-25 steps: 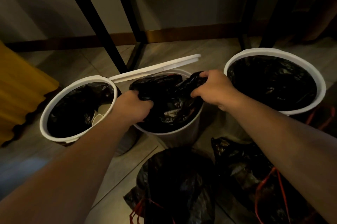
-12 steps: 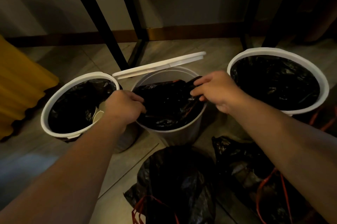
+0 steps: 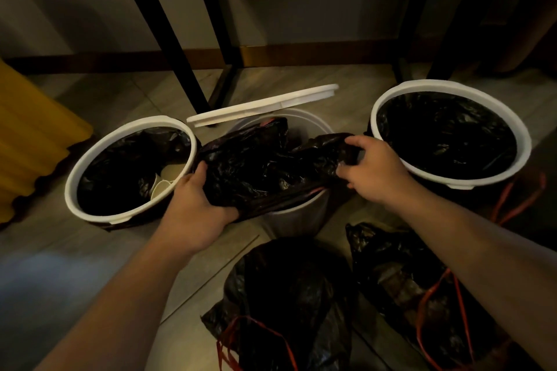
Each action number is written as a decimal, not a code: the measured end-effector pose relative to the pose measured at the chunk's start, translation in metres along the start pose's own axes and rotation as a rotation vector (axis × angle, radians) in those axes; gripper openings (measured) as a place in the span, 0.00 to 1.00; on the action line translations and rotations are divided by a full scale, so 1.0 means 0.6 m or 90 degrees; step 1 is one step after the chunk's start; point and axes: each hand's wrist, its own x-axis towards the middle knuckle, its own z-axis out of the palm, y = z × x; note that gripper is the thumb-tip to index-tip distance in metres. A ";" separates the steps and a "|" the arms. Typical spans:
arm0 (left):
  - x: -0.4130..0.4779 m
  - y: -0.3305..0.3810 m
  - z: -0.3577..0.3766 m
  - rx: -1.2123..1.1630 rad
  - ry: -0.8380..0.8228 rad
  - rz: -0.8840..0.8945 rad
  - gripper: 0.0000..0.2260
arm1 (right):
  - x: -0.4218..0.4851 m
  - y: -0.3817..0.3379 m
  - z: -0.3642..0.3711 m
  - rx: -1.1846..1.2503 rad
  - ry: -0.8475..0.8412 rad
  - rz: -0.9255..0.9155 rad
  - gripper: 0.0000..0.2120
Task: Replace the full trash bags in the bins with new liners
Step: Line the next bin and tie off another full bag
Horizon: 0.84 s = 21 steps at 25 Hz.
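Three white round bins stand on the floor. Over the middle bin (image 3: 297,218) a black liner (image 3: 265,168) is stretched between my hands. My left hand (image 3: 196,207) grips the liner's near-left edge outside the rim. At the bin's right side my right hand (image 3: 372,170) pinches the liner's other edge. The left bin (image 3: 90,213) holds a black liner with paper cups (image 3: 164,182) inside. A black liner also lines the right bin (image 3: 452,180). A white rim ring (image 3: 262,105) leans behind the middle bin.
Two full black bags with red drawstrings lie on the floor, one in front of me (image 3: 286,304) and one to the right (image 3: 422,295). Black table legs (image 3: 168,38) rise behind the bins. Yellow fabric (image 3: 30,141) sits at the left.
Both hands have pulled the liner's edges outward and down over the middle bin's rim. My left hand moved toward me, and the right moved right.
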 end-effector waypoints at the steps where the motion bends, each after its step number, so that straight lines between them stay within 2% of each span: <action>1: -0.005 -0.007 0.004 -0.007 0.003 0.006 0.45 | -0.002 0.010 -0.001 0.002 -0.009 -0.003 0.36; 4: -0.014 -0.031 0.015 -0.051 0.014 0.000 0.42 | -0.007 0.031 0.004 0.022 -0.048 0.010 0.40; 9: -0.006 -0.042 0.030 0.039 0.053 0.008 0.45 | -0.007 0.040 0.026 0.124 -0.045 0.049 0.38; 12: -0.002 -0.042 0.039 0.108 0.051 0.016 0.46 | -0.001 0.031 0.035 0.165 -0.068 0.110 0.32; 15: -0.003 -0.041 0.035 0.082 0.070 0.018 0.43 | 0.002 0.011 0.026 0.054 0.000 0.135 0.19; 18: -0.013 -0.034 0.025 0.039 0.143 0.015 0.35 | -0.012 -0.015 0.015 -0.031 0.101 0.025 0.12; 21: -0.021 -0.018 0.028 0.154 0.233 0.086 0.21 | -0.017 -0.051 0.012 -0.124 0.184 -0.240 0.08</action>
